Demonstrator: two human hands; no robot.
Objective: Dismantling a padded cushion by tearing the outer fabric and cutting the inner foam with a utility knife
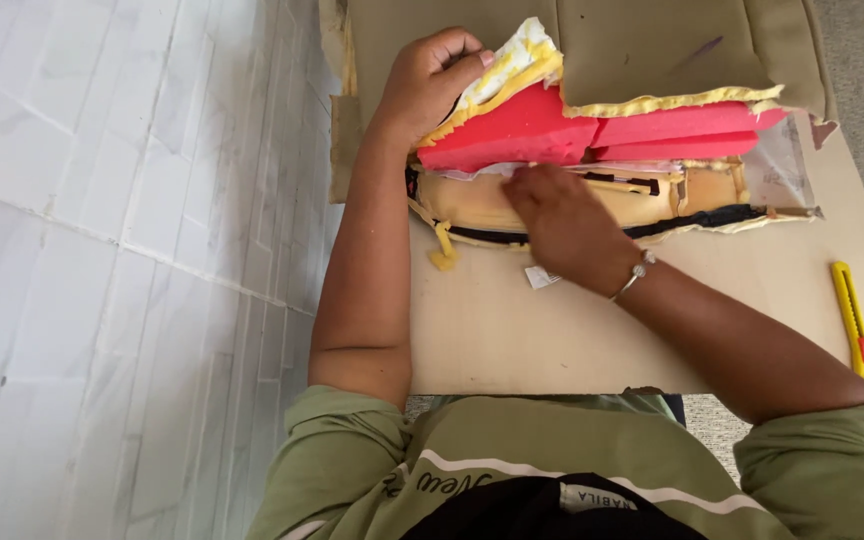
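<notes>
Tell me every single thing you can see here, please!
Foam blocks: two, red, stacked inside the opened cushion.
Foam lining: one, yellow and white, peeled up above the red foam.
Cushion cover: one, olive-tan, top of the view.
Cardboard sheet: one, brown, under the cushion.
Utility knife: one, yellow with red slider, right edge of the cardboard.
Floor tiles: many, white, left side.
Bracelet: one, silver, right wrist.
Left hand: lifting the foam lining.
Right hand: reaching under the red foam.
</notes>
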